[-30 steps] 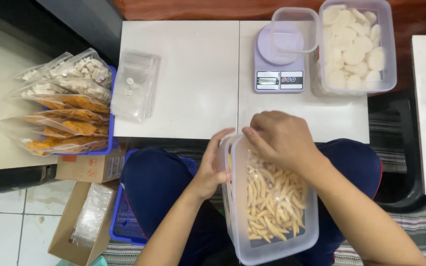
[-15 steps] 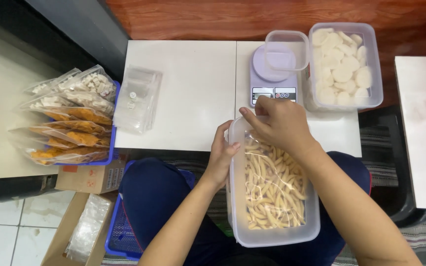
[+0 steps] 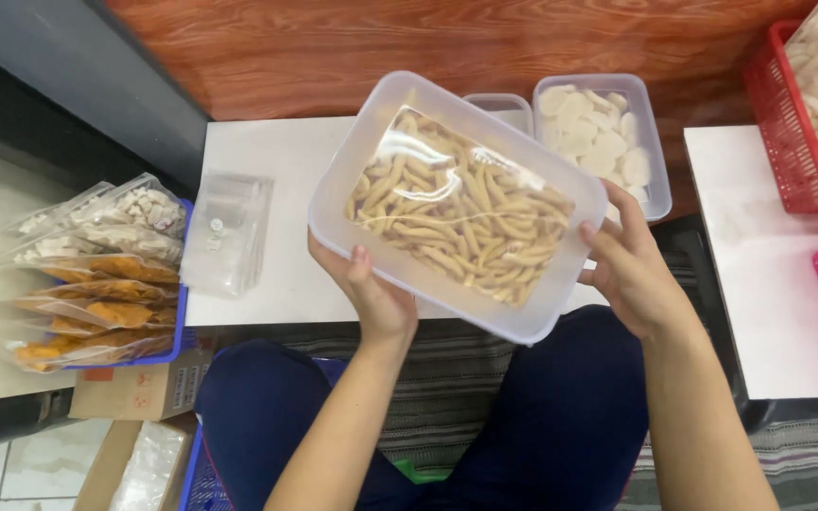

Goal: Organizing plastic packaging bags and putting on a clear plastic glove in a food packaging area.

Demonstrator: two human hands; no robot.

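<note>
You have raised the tub point(image 3: 456, 203) of stick snacks off your lap; it is now tilted in the air above the desk point(image 3: 281, 189). Your left hand point(image 3: 371, 293) grips its near-left rim and your right hand point(image 3: 631, 270) its right end, so the tub is clear for repositioning.

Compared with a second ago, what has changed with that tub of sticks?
The clear tub of stick snacks was low by the lap, right hand reaching inside; now both hands, left hand and right hand, grip its sides and have lifted it over the white table. The tub of round crackers and the stack of bags stayed put.
</note>
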